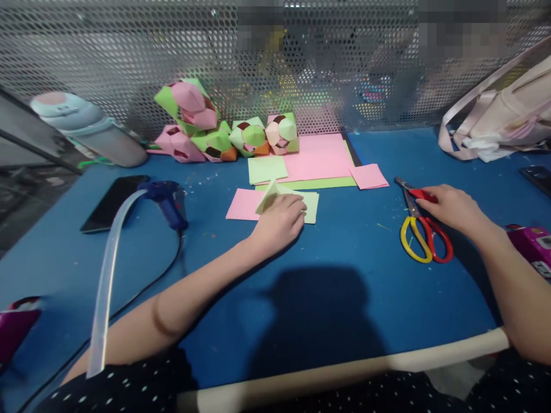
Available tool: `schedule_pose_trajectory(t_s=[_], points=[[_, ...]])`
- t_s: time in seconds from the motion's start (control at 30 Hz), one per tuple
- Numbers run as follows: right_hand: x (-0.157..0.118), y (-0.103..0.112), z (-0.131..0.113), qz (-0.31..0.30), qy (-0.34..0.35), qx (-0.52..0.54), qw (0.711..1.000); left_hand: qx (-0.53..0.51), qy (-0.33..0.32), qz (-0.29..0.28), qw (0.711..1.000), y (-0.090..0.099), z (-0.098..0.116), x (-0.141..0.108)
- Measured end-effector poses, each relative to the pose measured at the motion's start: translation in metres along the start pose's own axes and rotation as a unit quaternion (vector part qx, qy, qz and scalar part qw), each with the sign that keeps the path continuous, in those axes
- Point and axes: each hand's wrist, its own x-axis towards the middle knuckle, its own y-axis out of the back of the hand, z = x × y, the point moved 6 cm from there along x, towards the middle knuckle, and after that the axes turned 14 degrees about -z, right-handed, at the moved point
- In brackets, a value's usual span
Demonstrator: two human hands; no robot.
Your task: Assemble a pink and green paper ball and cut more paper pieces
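Note:
My left hand is closed around a pale green sheet of paper, one part of which stands up above the thumb. More pale green paper lies flat under the fingers, beside a pink paper piece. At the right, my right hand is closed on a small red object, whose exact kind I cannot make out. Just beneath and left of it lie scissors with one yellow and one red handle, blades pointing away from me.
Folded pink-and-green paper balls stand along the perforated metal panel. Pink sheets lie before it. A blue glue gun with a long glue stick, a phone and a tumbler are left; a bag is right.

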Motion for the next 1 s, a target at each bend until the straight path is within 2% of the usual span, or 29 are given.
schedule_pose_trajectory(t_s=[0.13, 0.27, 0.4, 0.53, 0.73, 0.8, 0.9, 1.0], points=[[-0.010, 0.005, -0.015, -0.009, 0.011, -0.002, 1.000, 0.010, 0.018, -0.059, 0.998, -0.007, -0.006, 0.001], [-0.033, -0.001, -0.033, -0.016, 0.085, -0.006, 0.996, 0.015, 0.008, -0.103, 0.995, -0.013, -0.009, 0.000], [-0.050, -0.014, -0.043, 0.023, 0.142, -0.018, 0.989, 0.027, 0.007, -0.111, 0.993, -0.016, -0.012, 0.000], [-0.054, -0.023, -0.045, 0.076, 0.180, -0.003, 0.981, 0.036, 0.021, -0.098, 0.994, -0.017, -0.015, 0.001], [-0.047, -0.027, -0.039, 0.055, 0.173, 0.003, 0.983, 0.038, 0.036, -0.088, 0.995, -0.016, -0.015, 0.001], [-0.046, -0.022, -0.037, 0.056, 0.173, -0.002, 0.983, 0.040, 0.034, -0.088, 0.995, -0.015, -0.014, 0.001], [-0.049, -0.006, -0.043, 0.090, 0.181, -0.004, 0.979, 0.042, 0.030, -0.085, 0.995, -0.014, -0.013, 0.001], [-0.059, 0.017, -0.070, 0.127, 0.222, 0.005, 0.967, 0.040, 0.026, -0.079, 0.996, -0.014, -0.013, 0.002]])
